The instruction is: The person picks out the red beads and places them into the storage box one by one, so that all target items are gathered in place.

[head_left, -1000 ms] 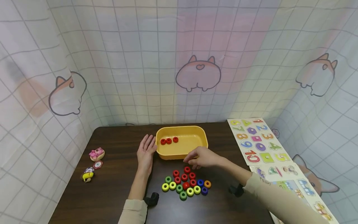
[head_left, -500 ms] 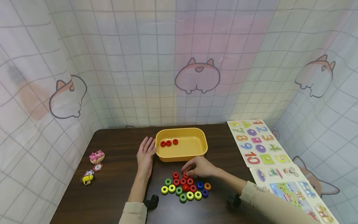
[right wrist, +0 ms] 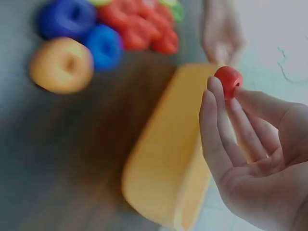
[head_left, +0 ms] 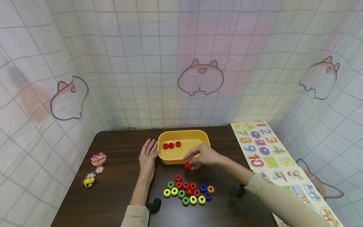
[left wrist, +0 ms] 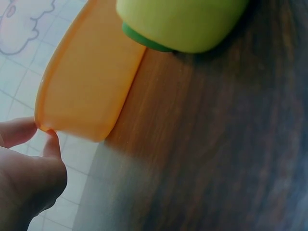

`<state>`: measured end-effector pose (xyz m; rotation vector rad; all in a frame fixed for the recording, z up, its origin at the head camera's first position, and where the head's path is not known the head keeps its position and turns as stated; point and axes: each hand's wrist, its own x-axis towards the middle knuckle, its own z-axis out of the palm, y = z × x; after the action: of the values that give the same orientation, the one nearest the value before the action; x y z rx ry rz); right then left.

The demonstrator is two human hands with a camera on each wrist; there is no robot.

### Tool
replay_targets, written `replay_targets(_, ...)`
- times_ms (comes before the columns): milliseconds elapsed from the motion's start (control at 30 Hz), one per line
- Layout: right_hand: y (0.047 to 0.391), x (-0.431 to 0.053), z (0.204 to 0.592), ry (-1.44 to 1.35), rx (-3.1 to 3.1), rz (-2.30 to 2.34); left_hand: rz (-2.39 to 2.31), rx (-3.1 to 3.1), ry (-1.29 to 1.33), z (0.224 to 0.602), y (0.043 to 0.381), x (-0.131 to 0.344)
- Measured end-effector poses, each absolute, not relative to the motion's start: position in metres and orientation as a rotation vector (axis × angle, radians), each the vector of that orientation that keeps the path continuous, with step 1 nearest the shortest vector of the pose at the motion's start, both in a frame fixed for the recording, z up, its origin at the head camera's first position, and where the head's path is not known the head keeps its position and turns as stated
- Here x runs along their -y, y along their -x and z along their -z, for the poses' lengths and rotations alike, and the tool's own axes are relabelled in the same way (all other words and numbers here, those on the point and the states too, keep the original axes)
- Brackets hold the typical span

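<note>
While the right hand (head_left: 202, 155) has thumb and fingers pinching a smooth, glossy red barrel-shaped bead (head_left: 187, 165), the left hand (head_left: 147, 160) touches the left end of a yellow rounded-rectangle tray (head_left: 173, 154), fingers straight and slightly spread. Held bead is up off the bench at the tray's near side; its hole shows in the right wrist view. Tray looks like plastic: smooth walls, rounded corners. Inside, left half: three shiny red ring-shaped beads (head_left: 171, 145) in a row.

Near side of tray, loose cluster on the dark brown wood-grain bench (head_left: 119, 201): six red round beads (head_left: 185, 185), four yellow round beads (head_left: 193, 200), three green round beads (head_left: 185, 201), two blue round beads (head_left: 203, 188), one orange round bead (head_left: 210, 189). Most have holes facing up.

Right: flat, pale puzzle boards (head_left: 256, 148) with coloured number pieces. Far: wrinkled, grid-printed fabric curtain (head_left: 136, 63).
</note>
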<state>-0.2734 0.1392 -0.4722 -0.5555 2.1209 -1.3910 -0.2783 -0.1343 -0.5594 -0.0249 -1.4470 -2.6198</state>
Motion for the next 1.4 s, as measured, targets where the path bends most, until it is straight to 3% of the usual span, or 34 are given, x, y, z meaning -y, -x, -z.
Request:
replay_targets(233,0.333,-0.136,0.455,0.426,-2.246,1.408,2.589,1.461,-0.006,0.569,0.284,0.131)
replay_targets(433,0.377,-0.119,0.483,0.184,-2.386,1.346,2.572,1.447,-0.008,0.571,0.284,0.131)
replay_targets(667,0.391,-0.108,0.514,0.086,-2.443,1.274,2.577,1.445,0.014,0.573,0.283,0.131)
replay_targets(867,0.375,-0.114,0.498,0.184,-2.473,1.328,2.586,1.428,0.008,0.57,0.285,0.133)
replay_targets(1100,0.318,-0.135,0.458,0.515,-2.443,1.374,2.622,1.424,0.002,0.56,0.281,0.132)
replay_targets(1400,0.253,-0.153,0.488,0.656,-2.266,1.232,2.575,1.447,-0.018,0.57,0.285,0.132)
